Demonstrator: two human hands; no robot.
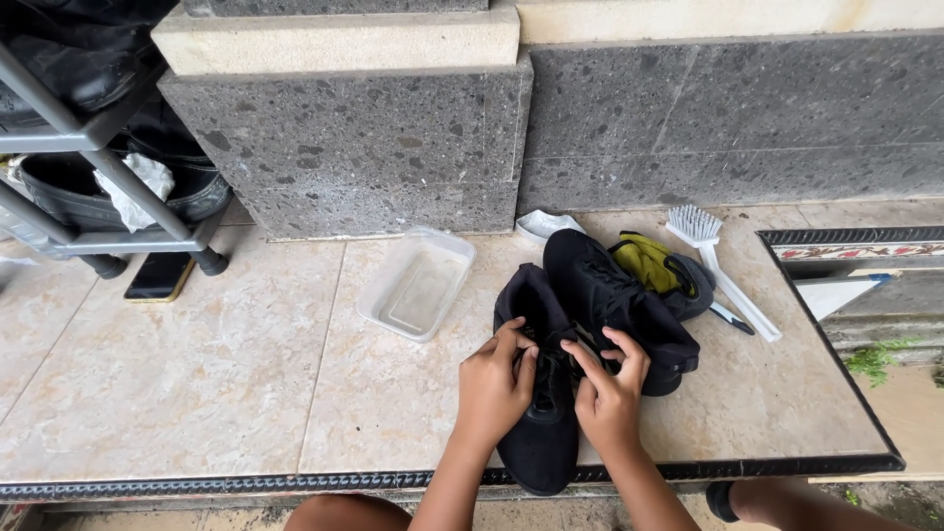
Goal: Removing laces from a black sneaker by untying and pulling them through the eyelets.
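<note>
The black shoe (541, 413) lies under my fingers, my left hand (495, 386) and right hand (612, 393) both pinching at its laces. Just beyond sits its mate (615, 295); further left, a clear plastic tub (417, 284) holding only a film of water.

Probably a home porch — tiled floor (197, 374), shoe rack (98, 128).

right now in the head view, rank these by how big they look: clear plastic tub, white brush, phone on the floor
1. clear plastic tub
2. white brush
3. phone, partly hidden under the rack, so its size is unsure
</note>
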